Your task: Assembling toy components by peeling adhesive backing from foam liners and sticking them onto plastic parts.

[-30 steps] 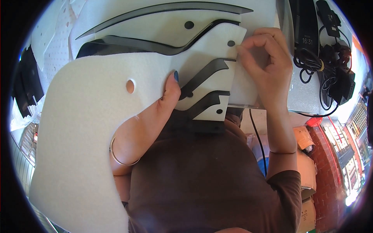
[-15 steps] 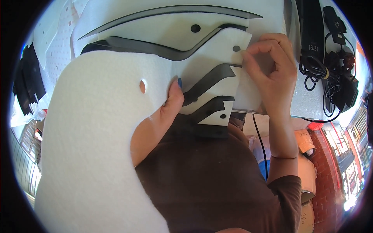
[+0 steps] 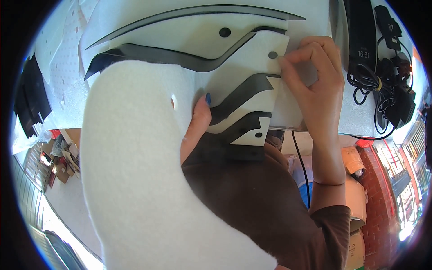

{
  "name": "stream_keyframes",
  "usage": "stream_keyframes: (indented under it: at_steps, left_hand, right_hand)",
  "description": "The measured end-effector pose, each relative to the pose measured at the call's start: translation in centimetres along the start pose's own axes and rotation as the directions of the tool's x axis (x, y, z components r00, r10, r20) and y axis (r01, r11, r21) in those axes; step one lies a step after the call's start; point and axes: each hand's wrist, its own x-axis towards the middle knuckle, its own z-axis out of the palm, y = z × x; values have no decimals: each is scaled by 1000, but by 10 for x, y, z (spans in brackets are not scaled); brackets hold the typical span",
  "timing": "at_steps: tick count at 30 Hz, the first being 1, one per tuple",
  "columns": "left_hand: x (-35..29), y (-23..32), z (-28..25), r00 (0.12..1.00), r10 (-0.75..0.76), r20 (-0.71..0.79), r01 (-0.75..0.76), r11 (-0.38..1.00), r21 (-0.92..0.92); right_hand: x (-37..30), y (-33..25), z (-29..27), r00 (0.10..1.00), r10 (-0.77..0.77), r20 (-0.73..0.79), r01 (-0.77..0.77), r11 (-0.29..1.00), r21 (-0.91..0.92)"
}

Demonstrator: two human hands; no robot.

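Note:
A large white felt-like sheet [image 3: 139, 180] rises and curls in front of me on the left, with a small hole near its edge. Behind its edge is my left hand [image 3: 196, 126]. Its blue-nailed thumb shows against white material, while the other fingers are hidden. My right hand [image 3: 320, 78] is closed in a pinch at the right edge of a white piece [image 3: 252, 47], beside a dark round spot [image 3: 273, 55]. Dark grey wavy strips [image 3: 155, 55] and a long curved strip [image 3: 202, 12] run across the white material.
Right of the work are a black device with a lit clock display [image 3: 360, 40], bundled black cable [image 3: 364, 78] and black adapters [image 3: 400, 108]. Below stand cardboard boxes [image 3: 355, 198]. A black item [image 3: 33, 96] lies at the table's left end.
The raised white sheet has swung right, covering more of my left forearm and exposing floor and boxes at left. My right hand stays pinched in nearly the same place.

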Motion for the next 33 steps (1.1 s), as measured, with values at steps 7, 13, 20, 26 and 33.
stream_keyframes:
  at_steps: [7,13,20,26,33]
  left_hand:
    - [2,-10,3,993,118,-10,-119,993,-19]
    - [8,11,-12,999,-33,40,31,998,52]
    - [11,6,-10,999,38,-3,-38,997,61]
    - [10,0,-8,987,119,-107,-98,979,180]
    - [14,-2,1,992,108,-66,-111,993,-36]
  right_hand:
    - [-1,2,-4,1000,-2,-5,2,999,50]
    - [5,3,-4,999,42,-26,-37,988,148]
    - [3,3,-2,998,48,-28,-44,992,122]
    - [2,2,-6,997,58,42,-64,989,133]
    - [-6,1,-11,987,57,149,-99,951,293]
